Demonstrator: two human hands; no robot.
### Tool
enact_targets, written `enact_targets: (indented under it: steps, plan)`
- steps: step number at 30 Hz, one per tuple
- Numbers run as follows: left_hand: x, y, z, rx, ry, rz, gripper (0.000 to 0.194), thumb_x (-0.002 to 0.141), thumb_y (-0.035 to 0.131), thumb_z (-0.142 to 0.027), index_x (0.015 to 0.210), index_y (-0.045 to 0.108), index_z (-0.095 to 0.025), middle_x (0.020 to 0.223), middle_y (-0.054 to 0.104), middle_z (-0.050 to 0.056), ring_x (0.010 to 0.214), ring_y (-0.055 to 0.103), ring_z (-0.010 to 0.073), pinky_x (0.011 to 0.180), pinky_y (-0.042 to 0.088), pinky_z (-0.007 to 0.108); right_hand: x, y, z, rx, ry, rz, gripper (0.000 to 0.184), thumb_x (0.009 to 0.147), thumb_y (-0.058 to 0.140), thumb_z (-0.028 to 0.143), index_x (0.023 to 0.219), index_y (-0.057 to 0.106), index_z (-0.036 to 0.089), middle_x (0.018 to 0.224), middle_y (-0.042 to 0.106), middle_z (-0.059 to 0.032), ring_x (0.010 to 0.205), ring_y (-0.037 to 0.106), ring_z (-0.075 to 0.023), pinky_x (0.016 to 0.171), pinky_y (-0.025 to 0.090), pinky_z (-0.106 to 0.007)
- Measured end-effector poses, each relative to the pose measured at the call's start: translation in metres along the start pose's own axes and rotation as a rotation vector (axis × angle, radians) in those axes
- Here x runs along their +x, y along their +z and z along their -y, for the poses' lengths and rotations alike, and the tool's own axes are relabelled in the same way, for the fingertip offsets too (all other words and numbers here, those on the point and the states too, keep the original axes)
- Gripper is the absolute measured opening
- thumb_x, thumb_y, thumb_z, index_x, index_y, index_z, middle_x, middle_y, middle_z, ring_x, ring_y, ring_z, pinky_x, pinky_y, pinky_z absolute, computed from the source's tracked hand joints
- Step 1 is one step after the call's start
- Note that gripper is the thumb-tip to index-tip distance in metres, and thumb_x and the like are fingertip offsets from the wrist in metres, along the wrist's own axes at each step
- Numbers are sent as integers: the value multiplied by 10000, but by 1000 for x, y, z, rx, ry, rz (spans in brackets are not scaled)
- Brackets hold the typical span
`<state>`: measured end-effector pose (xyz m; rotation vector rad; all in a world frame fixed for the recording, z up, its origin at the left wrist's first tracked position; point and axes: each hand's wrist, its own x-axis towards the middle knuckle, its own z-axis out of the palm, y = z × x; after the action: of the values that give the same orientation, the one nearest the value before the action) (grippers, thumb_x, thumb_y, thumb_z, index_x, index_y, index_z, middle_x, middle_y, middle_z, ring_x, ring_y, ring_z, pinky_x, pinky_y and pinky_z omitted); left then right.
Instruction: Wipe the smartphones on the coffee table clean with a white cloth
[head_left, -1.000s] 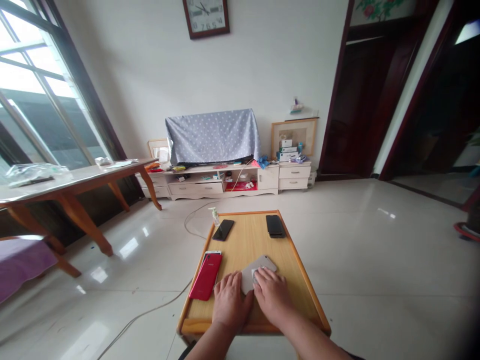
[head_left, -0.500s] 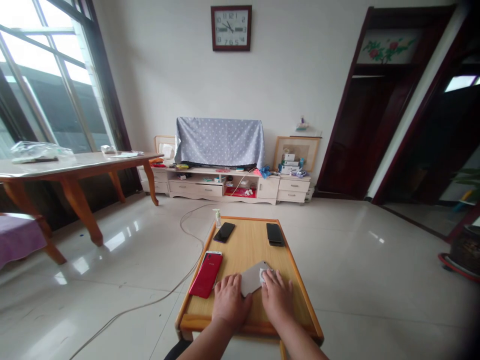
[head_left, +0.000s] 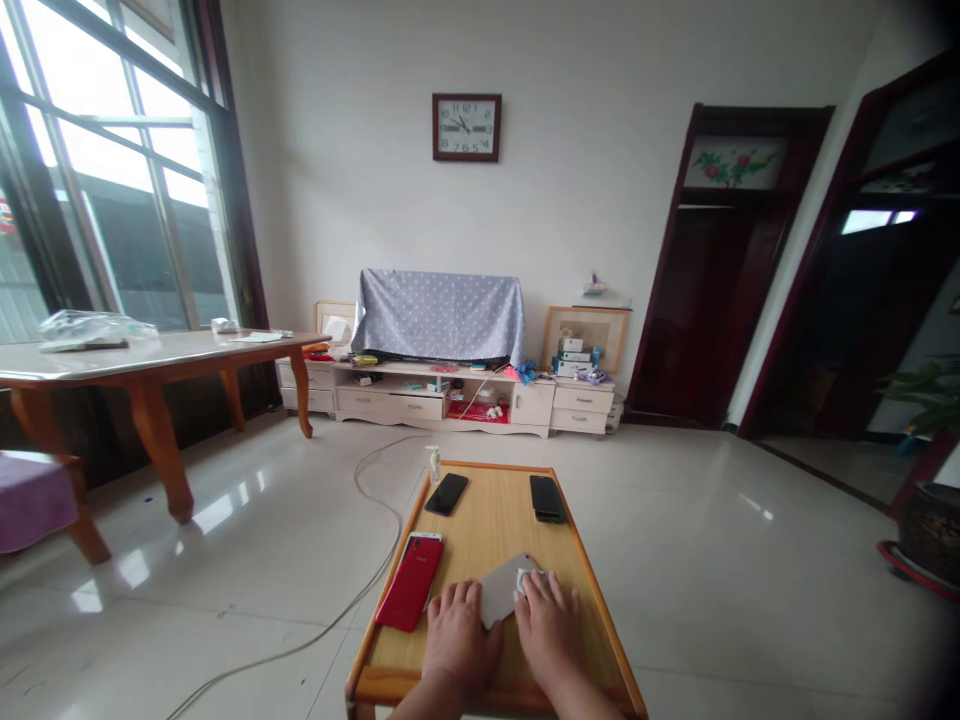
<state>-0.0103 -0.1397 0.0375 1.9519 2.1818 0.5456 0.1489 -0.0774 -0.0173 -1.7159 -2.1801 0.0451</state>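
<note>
A silver phone (head_left: 501,592) lies slanted, back up, on the small wooden table (head_left: 487,510), a camera dot at its far corner. My left hand (head_left: 459,630) holds it by the left end, thumb along the near edge. Under the fingertips of my right hand (head_left: 551,620) is a crumpled white tissue (head_left: 522,580), pressed onto the phone's right part. That hand hides the phone's right end. To the left rests a red phone (head_left: 411,585), over a white one (head_left: 435,537) that peeks out behind it.
A black phone (head_left: 448,494) and stacked dark phones (head_left: 547,498) lie at the table's far end. Near its far left corner stands a pump bottle (head_left: 434,465). A cable (head_left: 330,628) crosses the floor. A low cabinet (head_left: 390,405) lines the wall.
The camera view has tilted up, so the scene sits lower in the frame. The right hand and tissue have barely shifted on the phone; the left hand still holds it.
</note>
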Motion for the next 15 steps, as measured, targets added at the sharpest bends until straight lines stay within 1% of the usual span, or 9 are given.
enact_targets:
  steps: [2, 3, 6, 10, 13, 15]
  plan:
    - [0, 0, 0, 6, -4, 6, 455, 840, 481, -482, 1217, 601, -258, 1313, 594, 83, 1265, 440, 299, 1056, 269, 419, -1, -5, 2, 33, -44, -5, 490, 1018, 295, 479, 1368, 606, 334, 1456, 556, -35, 1447, 343, -333, 1168, 177, -626]
    - [0, 0, 0, 8, -3, 5, 458, 841, 479, -481, 1220, 603, -255, 1320, 591, 85, 1267, 438, 301, 1058, 267, 420, -2, -7, 3, 51, -80, -8, 473, 1021, 303, 469, 1348, 621, 345, 1439, 573, -27, 1446, 346, -323, 1171, 181, -609]
    - [-1, -2, -1, 4, -4, 1, 455, 840, 477, -460, 1222, 604, -249, 1330, 585, 90, 1269, 436, 302, 1062, 261, 422, -4, -9, 2, 86, -167, -24, 418, 1020, 344, 369, 1293, 660, 349, 1389, 619, -11, 1414, 398, -292, 1175, 210, -542]
    - [-4, -7, -5, 17, -13, 18, 468, 848, 462, -469, 1240, 594, -249, 1331, 580, 90, 1280, 426, 299, 1067, 255, 418, -5, -8, -1, 94, -128, -92, 397, 1005, 367, 264, 1204, 707, 309, 1284, 684, -24, 1274, 530, -260, 1110, 318, -440]
    - [-5, -9, -8, 31, -18, 28, 473, 856, 452, -484, 1243, 591, -249, 1328, 580, 91, 1267, 432, 295, 1064, 256, 414, -7, -11, -4, 100, -86, -135, 357, 997, 393, 238, 1056, 738, 303, 1150, 722, -33, 1102, 602, -236, 965, 400, -370]
    - [-5, -8, -9, 30, -20, 21, 475, 855, 453, -485, 1243, 590, -250, 1325, 581, 92, 1254, 439, 294, 1063, 255, 415, -8, -14, -5, 104, -72, -155, 335, 996, 404, 237, 984, 732, 303, 1078, 722, -34, 1020, 612, -231, 883, 407, -355]
